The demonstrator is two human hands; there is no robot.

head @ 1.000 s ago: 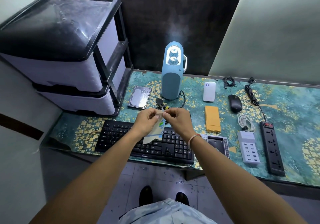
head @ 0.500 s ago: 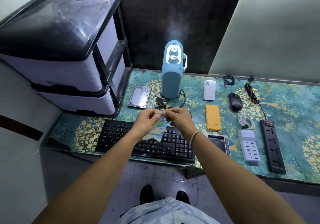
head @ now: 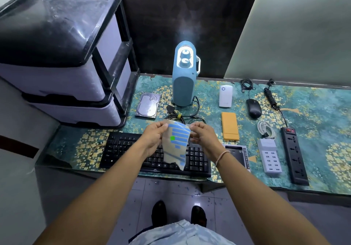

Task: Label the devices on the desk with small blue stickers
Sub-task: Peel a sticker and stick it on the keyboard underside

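I hold a curled sticker sheet [head: 176, 144] with several blue strips and one green square above the black keyboard [head: 131, 149]. My left hand [head: 154, 137] pinches its top left edge, and my right hand [head: 204, 137] grips its right edge. On the desk lie a hard drive [head: 148, 105], a tall blue appliance [head: 183, 77], a white plug-in device [head: 225, 96], a black mouse [head: 253, 108], an orange flat device [head: 229, 126], a white USB hub [head: 269, 155], a black power strip [head: 294, 155] and a framed drive caddy [head: 239, 154].
A black and grey drawer unit [head: 62, 60] stands at the desk's left end. Coiled cables [head: 177, 117] lie in front of the blue appliance, and a white cable [head: 266, 129] lies above the hub. The desk's front edge [head: 247, 185] is near my legs.
The sheet hung narrow between my closely joined fingertips before. Now my hands have moved apart and the sheet is spread out, with its blue strips facing me.
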